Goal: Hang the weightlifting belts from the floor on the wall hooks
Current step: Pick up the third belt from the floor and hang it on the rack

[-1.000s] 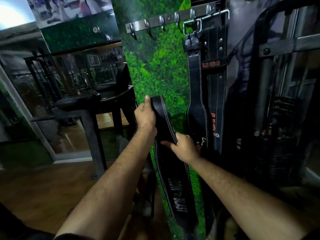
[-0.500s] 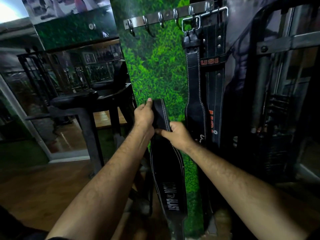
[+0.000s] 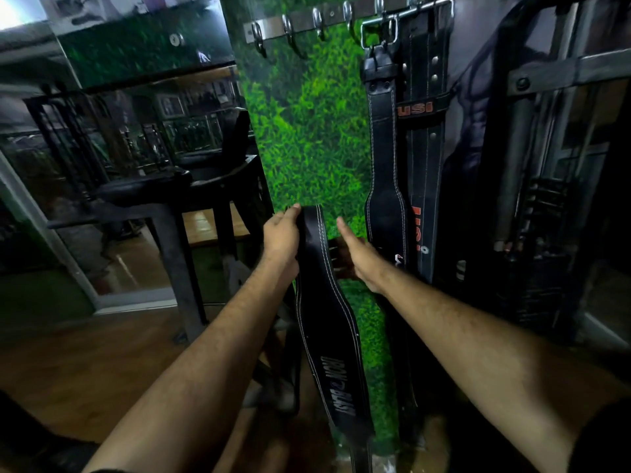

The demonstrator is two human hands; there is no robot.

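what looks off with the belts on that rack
Nothing looks damaged or askew. Two belts hang straight from the hook rail's right end: a white-stitched belt and a USI belt. A third belt is unhung, gripped by the left hand.

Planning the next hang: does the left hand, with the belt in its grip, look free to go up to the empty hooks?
Probably yes. The left hand holds the belt below the empty hooks, with only bare green wall between.

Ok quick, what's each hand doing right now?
Left hand: closed, gripping the top of the belt.
Right hand: open, fingers straight, beside the belt; whether it touches cannot be told.
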